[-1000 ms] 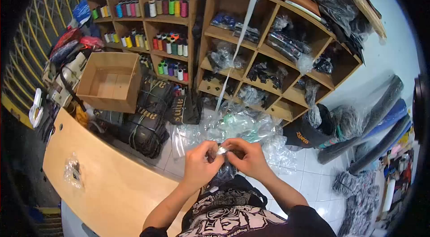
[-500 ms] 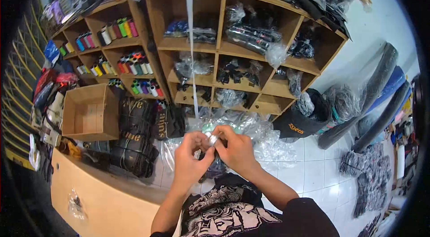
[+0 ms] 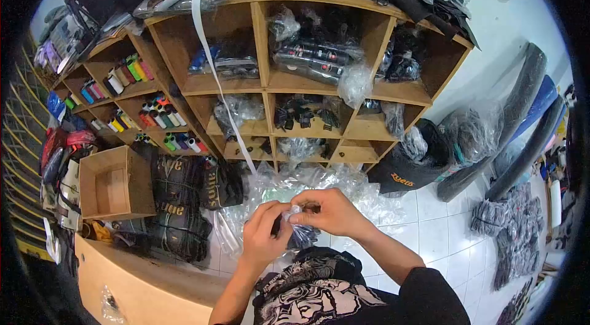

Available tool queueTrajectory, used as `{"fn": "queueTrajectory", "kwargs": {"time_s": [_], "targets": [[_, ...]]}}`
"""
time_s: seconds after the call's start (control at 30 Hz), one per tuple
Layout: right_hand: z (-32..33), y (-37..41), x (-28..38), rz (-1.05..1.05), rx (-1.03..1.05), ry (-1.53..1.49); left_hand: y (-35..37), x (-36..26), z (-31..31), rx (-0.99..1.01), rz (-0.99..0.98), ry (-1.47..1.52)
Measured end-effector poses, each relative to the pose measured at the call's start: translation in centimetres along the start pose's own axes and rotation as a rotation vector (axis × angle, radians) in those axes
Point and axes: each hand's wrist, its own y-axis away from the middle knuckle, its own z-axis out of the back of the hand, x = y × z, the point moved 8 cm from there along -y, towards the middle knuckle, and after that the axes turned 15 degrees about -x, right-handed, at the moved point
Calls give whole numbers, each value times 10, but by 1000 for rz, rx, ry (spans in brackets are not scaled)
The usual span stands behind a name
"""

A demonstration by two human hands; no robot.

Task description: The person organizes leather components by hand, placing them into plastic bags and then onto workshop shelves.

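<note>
My left hand (image 3: pixel 263 230) and my right hand (image 3: pixel 333 212) meet in front of my body, fingers closed in a pinch. Between them is the gathered top of a clear plastic bag (image 3: pixel 303 236). Its body hangs below my fingers, with dark contents showing through; I cannot make out what they are. Whether the neck is twisted or knotted is hidden by my fingers. Behind my hands, loose clear plastic bags (image 3: pixel 375 205) lie heaped on the tiled floor.
Wooden shelving (image 3: pixel 267 48) holds wrapped dark goods, with thread spools (image 3: pixel 129 73) to its left. A cardboard box (image 3: pixel 114 184) sits on the left above a light wooden table (image 3: pixel 141 282). Wrapped rolls (image 3: pixel 498 122) lean right; bundled items (image 3: pixel 507 233) lie on the floor.
My view has shifted, bringing the shelving nearer and leftward. Both hands stay together at the bag's neck; my right fingers have changed their grip, and more of the bag shows below.
</note>
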Motion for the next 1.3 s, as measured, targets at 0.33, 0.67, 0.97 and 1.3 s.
{"fn": "queueTrajectory", "kwargs": {"time_s": [0.33, 0.67, 0.97, 1.3], "targets": [[13, -28, -11, -131, -271, -677, -16, -20, -32, -65, -304, -95], [22, -35, 30, 402, 14, 33, 10, 36, -37, -22, 365, 155], [15, -31, 27, 417, -89, -40, -1, 35, -40, -3, 331, -74], [15, -33, 21, 105, -39, -527, 15, 50, -62, 146, 265, -98]]}}
